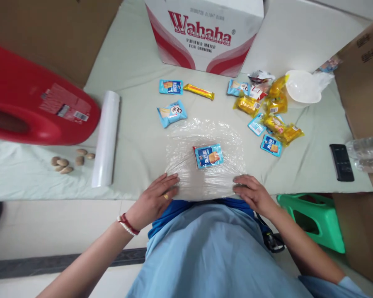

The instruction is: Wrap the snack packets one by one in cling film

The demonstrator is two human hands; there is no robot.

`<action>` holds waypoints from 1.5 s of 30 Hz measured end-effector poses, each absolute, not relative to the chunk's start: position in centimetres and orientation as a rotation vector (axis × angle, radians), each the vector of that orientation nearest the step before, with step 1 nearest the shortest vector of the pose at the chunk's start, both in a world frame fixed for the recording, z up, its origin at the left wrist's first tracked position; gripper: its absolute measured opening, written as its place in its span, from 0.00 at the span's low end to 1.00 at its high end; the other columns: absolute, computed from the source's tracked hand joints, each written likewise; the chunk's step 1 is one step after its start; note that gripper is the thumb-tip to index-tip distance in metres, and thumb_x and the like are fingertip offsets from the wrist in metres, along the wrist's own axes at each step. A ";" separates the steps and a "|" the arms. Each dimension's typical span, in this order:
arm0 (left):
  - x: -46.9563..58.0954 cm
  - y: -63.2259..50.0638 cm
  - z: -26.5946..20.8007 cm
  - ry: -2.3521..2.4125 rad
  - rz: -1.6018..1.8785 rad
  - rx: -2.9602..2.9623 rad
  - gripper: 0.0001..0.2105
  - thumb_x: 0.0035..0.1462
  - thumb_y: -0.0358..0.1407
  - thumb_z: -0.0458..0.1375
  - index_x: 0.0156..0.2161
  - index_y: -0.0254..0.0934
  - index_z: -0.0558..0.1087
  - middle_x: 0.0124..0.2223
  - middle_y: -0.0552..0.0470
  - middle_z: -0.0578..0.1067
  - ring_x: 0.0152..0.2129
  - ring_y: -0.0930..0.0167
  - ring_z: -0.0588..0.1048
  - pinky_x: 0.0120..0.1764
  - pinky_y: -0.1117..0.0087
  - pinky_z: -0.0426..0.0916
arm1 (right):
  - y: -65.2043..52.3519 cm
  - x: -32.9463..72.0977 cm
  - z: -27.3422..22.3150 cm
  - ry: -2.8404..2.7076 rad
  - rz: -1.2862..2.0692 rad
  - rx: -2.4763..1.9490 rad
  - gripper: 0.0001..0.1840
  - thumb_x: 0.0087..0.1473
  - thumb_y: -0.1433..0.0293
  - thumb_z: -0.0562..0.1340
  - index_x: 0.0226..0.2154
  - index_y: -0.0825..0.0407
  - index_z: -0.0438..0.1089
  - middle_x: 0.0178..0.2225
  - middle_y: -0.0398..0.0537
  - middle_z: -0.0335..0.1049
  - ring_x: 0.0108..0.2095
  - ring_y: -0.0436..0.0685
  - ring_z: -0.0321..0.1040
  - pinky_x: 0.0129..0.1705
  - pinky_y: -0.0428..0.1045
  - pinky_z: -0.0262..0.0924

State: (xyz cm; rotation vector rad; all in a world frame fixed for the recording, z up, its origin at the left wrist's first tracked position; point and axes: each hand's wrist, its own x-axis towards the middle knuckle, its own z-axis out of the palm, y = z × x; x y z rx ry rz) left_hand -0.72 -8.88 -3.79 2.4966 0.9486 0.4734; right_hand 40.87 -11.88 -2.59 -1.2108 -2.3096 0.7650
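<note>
A sheet of clear cling film (186, 182) lies spread on the table in front of me, wrinkled at its far edge. On it rests a blue snack packet (209, 156), with a bit of red showing at its left side. My left hand (158, 194) grips the film's near left corner, fingers closed on it. At the near right corner, my right hand (253, 193) holds the film in the same way. Creases pull across the film between the two hands. Neither hand touches the packet.
Beyond the film lie a blue packet (170, 87), a yellow stick packet (199, 91) and a light-blue packet (173, 113). Several snacks (275, 123) and a white bowl (303, 87) are right; a white roll (106, 138), nuts (62, 164) and red jug (43, 99) left.
</note>
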 end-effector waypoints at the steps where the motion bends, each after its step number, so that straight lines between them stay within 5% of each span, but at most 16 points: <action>1: -0.8 -8.6 -3.5 0.949 0.481 2.448 0.12 0.69 0.30 0.51 0.49 0.38 0.77 0.61 0.42 0.76 0.65 0.62 0.67 0.69 0.50 0.62 | -11.5 40.8 -2.4 -2.267 0.806 -1.204 0.15 0.69 0.67 0.57 0.52 0.41 0.76 0.51 0.53 0.77 0.54 0.63 0.73 0.58 0.65 0.68; 9: -0.9 -4.1 0.7 1.022 0.487 1.997 0.11 0.69 0.42 0.55 0.47 0.41 0.78 0.48 0.48 0.82 0.48 0.66 0.80 0.52 0.65 0.76 | -4.6 41.2 2.4 -2.018 1.073 -1.356 0.14 0.67 0.57 0.61 0.41 0.46 0.79 0.34 0.47 0.78 0.34 0.55 0.75 0.39 0.50 0.69; 13: -0.3 -0.3 1.7 1.254 0.500 1.778 0.17 0.63 0.51 0.58 0.41 0.39 0.78 0.41 0.48 0.83 0.38 0.63 0.80 0.47 0.63 0.75 | 0.0 40.8 2.4 -1.839 1.175 -1.477 0.20 0.61 0.50 0.63 0.37 0.50 0.77 0.29 0.44 0.75 0.29 0.53 0.69 0.33 0.47 0.63; 18: 1.3 4.0 0.7 1.488 0.475 1.603 0.12 0.58 0.42 0.60 0.40 0.35 0.76 0.35 0.49 0.78 0.33 0.65 0.76 0.41 0.63 0.72 | 3.6 39.7 0.1 -1.741 1.213 -1.670 0.23 0.57 0.49 0.63 0.36 0.53 0.76 0.25 0.44 0.71 0.25 0.51 0.61 0.28 0.47 0.55; 21: 1.3 5.0 0.0 1.742 0.505 1.807 0.12 0.55 0.38 0.61 0.43 0.35 0.76 0.40 0.48 0.76 0.37 0.63 0.75 0.47 0.58 0.71 | 3.7 39.2 -0.7 -1.863 1.029 -1.855 0.21 0.58 0.55 0.62 0.43 0.53 0.76 0.26 0.45 0.71 0.26 0.54 0.63 0.30 0.48 0.56; 24: 1.0 4.3 0.4 2.014 0.811 1.981 0.14 0.55 0.37 0.61 0.46 0.34 0.76 0.48 0.42 0.73 0.47 0.58 0.72 0.51 0.54 0.70 | 3.6 39.3 0.0 -2.053 0.678 -1.947 0.23 0.58 0.59 0.62 0.53 0.53 0.72 0.37 0.52 0.75 0.33 0.58 0.68 0.36 0.51 0.60; 29: 4.7 -0.2 2.8 1.943 1.320 2.335 0.09 0.60 0.32 0.57 0.45 0.36 0.75 0.44 0.43 0.75 0.46 0.60 0.73 0.51 0.54 0.68 | 6.6 38.1 2.1 -2.251 0.319 -1.781 0.18 0.64 0.62 0.57 0.49 0.54 0.74 0.43 0.59 0.74 0.44 0.66 0.68 0.48 0.58 0.61; 32: 9.3 -2.4 2.8 1.362 1.065 2.592 0.12 0.64 0.29 0.55 0.49 0.40 0.75 0.48 0.47 0.80 0.49 0.62 0.76 0.50 0.59 0.68 | 9.6 35.2 1.7 -2.454 0.347 -1.627 0.18 0.63 0.65 0.59 0.52 0.56 0.73 0.48 0.61 0.73 0.50 0.68 0.66 0.53 0.59 0.59; 35: 12.6 -2.7 1.3 1.309 0.676 2.571 0.17 0.67 0.28 0.51 0.56 0.38 0.74 0.58 0.45 0.78 0.56 0.60 0.74 0.54 0.57 0.66 | 12.0 32.2 0.4 -2.585 0.387 -1.615 0.25 0.59 0.64 0.64 0.57 0.58 0.70 0.51 0.63 0.72 0.52 0.71 0.63 0.54 0.60 0.58; 40: 12.9 -1.4 -0.8 1.339 0.395 2.519 0.19 0.69 0.29 0.49 0.60 0.36 0.74 0.62 0.43 0.75 0.59 0.58 0.72 0.55 0.54 0.65 | 14.3 30.9 -0.1 -2.604 0.714 -1.634 0.10 0.56 0.67 0.65 0.40 0.56 0.76 0.34 0.51 0.73 0.39 0.60 0.65 0.43 0.51 0.57; 45: 12.5 -1.5 -1.1 1.328 0.403 2.552 0.19 0.70 0.29 0.48 0.60 0.38 0.74 0.62 0.44 0.75 0.58 0.59 0.71 0.55 0.55 0.65 | 14.0 32.2 2.1 -2.591 0.786 -1.257 0.07 0.58 0.69 0.62 0.37 0.55 0.75 0.37 0.49 0.69 0.34 0.54 0.62 0.39 0.48 0.55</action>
